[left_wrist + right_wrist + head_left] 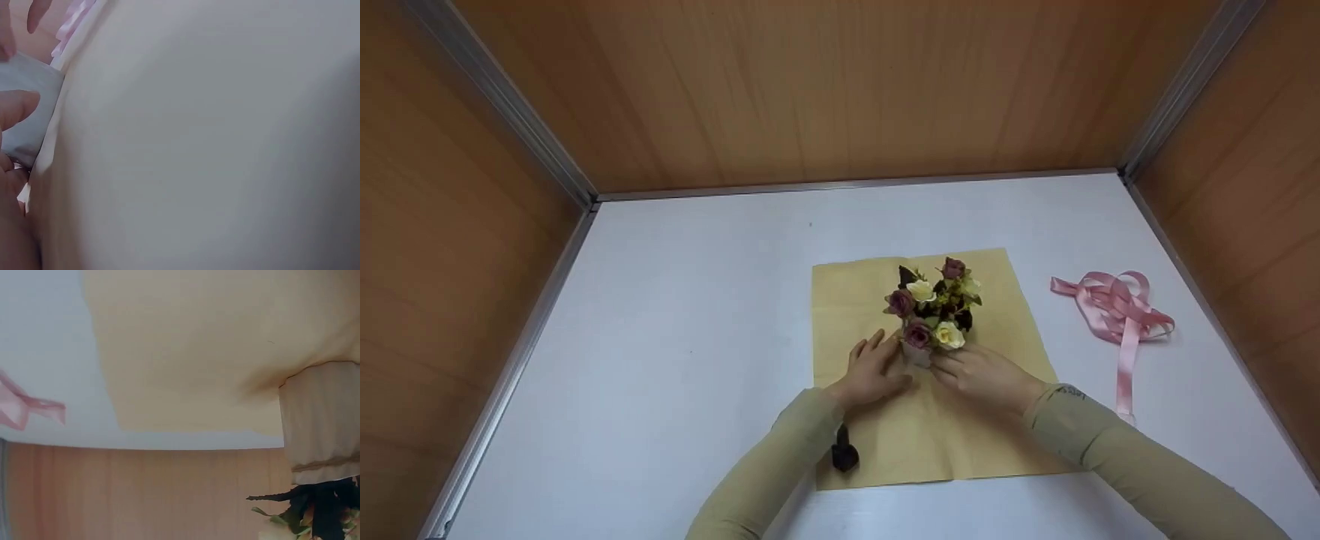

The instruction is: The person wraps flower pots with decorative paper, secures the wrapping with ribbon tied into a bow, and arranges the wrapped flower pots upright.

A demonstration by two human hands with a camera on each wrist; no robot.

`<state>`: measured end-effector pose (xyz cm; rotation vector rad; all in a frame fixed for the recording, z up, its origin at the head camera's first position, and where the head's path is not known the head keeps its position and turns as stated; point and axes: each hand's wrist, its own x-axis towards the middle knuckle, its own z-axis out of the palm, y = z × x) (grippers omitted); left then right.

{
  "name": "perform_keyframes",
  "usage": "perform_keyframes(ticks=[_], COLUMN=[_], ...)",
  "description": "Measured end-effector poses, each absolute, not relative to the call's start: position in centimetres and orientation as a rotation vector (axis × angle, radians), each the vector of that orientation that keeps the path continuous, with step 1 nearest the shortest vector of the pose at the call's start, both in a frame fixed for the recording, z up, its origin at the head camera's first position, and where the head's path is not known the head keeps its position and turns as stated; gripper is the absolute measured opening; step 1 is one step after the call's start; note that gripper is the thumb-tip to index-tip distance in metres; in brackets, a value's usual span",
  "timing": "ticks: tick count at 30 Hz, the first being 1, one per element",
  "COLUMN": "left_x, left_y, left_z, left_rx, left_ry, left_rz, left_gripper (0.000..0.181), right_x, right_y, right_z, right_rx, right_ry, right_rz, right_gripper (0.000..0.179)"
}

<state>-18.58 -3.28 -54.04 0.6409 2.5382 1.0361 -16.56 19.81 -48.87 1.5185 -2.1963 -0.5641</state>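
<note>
A small pot [916, 355] holds purple and cream roses [949, 335] with dark leaves, and it sits over a tan paper sheet [870, 427]. At the pot's left side is my left hand [874, 371], fingers spread and fingertips close to the pot. My right hand [986, 377] reaches in from the right, its extended fingers touching the pot low down, under the blooms. The left wrist view shows a thumb [19, 107] in front of the grey pot wall [28, 126]. In the right wrist view the pot [320, 419] has a band near its rim, with leaves [326, 512] beyond.
A loose pile of pink ribbon [1117, 307] lies on the white table [697, 315] to the right of the paper. A small black object [844, 454] shows beside my left sleeve, over the paper's near left corner. Wooden panels [825, 97] enclose the table at the back and sides.
</note>
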Motion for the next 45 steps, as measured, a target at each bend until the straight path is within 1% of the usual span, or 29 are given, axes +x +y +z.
perform_keyframes(ticks=[4,6,10,15,21,25,32,36,40,42,45], left_x=[-18.6,-18.6,-18.6,-18.6,-18.3,-18.3,-18.5,-18.6,-18.9,-19.1,-19.5], left_y=[-3.2,-3.2,-3.2,-3.1,-3.3,-3.4,-3.2,-3.0,-2.4,-2.0,-1.2], left_z=[-54.2,-54.2,-54.3,-54.2,-53.9,-53.8,-53.9,-53.3,-52.2,-51.6,-50.7], left_rx=[0.65,0.657,0.669,0.678,0.676,0.669,0.661,0.613,0.546,0.543,0.508], left_ry=[2.559,2.568,2.571,2.567,2.55,2.552,2.554,2.502,2.487,2.485,2.465], left_rz=[1.011,1.007,1.01,1.001,1.002,0.998,0.989,1.021,1.06,1.14,1.298], left_gripper=[0.071,0.073,0.075,0.077,0.078,0.079,0.08,0.08,0.08,0.079,0.079], right_x=[-16.3,-16.1,-16.0,-16.5,-17.8,-18.2,-18.3,-18.5,-18.8,-18.9,-19.2], right_y=[19.0,18.3,16.8,15.0,13.6,13.2,13.1,13.2,13.5,13.7,14.0], right_z=[-49.2,-49.4,-49.6,-49.8,-50.0,-49.9,-49.6,-49.3,-48.4,-47.7,-46.5], right_rx=[1.478,1.417,1.273,1.146,1.155,1.195,1.226,1.304,1.342,1.314,1.219], right_ry=[-2.19,-2.204,-2.196,-2.123,-1.953,-1.822,-1.788,-1.808,-1.837,-1.866,-1.911], right_rz=[-0.696,-0.782,-1.017,-1.343,-1.597,-1.736,-1.802,-1.76,-1.743,-1.698,-1.617], right_gripper=[0.053,0.056,0.052,0.052,0.062,0.061,0.062,0.053,0.052,0.051,0.044])
